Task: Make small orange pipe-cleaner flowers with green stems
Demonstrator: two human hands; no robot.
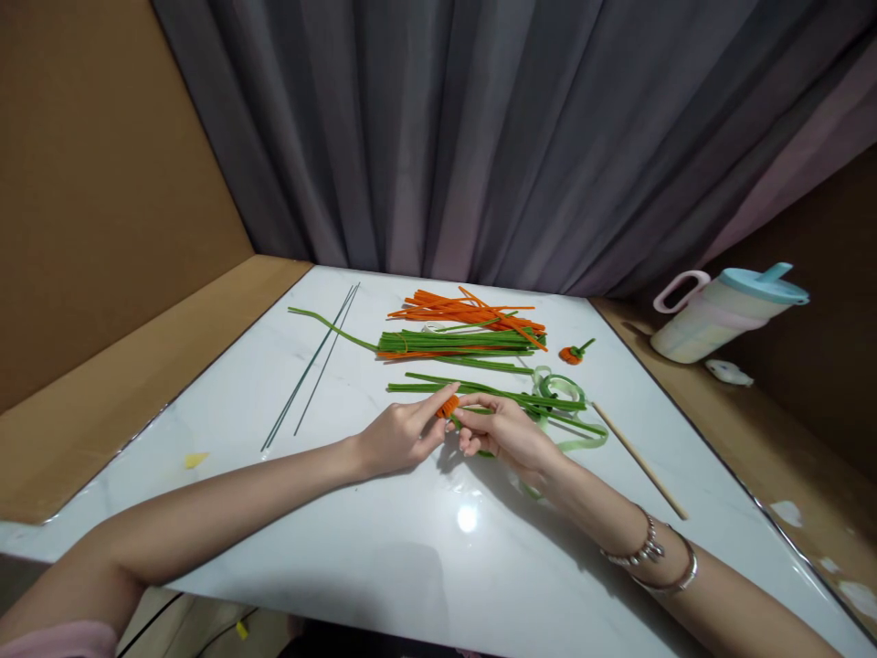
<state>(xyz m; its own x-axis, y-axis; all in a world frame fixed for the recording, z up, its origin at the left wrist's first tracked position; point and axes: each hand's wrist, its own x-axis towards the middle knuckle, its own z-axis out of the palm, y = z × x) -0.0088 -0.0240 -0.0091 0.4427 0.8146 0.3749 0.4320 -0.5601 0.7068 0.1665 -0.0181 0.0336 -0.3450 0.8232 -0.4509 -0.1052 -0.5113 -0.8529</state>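
Note:
Between my two hands is a small orange coil of pipe cleaner [448, 408]. My left hand [401, 434] pinches it from the left, its fingers closed around the far side. From the right, my right hand [503, 429] closes its fingertips on a green pipe cleaner [455, 421] at the coil's lower edge. Fingers hide part of both pieces. Just beyond my hands lie loose green pipe cleaners [425, 387]. Farther back is a bundle of green pipe cleaners [459, 342], with a pile of orange pipe cleaners [438, 304] behind it.
A small orange-and-green pipe-cleaner piece [571, 355] lies at the right. Near my right hand are a roll of green tape [562, 391] and a wooden stick [640, 461]. Thin green wires [311, 366] lie left. A tumbler [719, 311] stands beyond the table's right edge.

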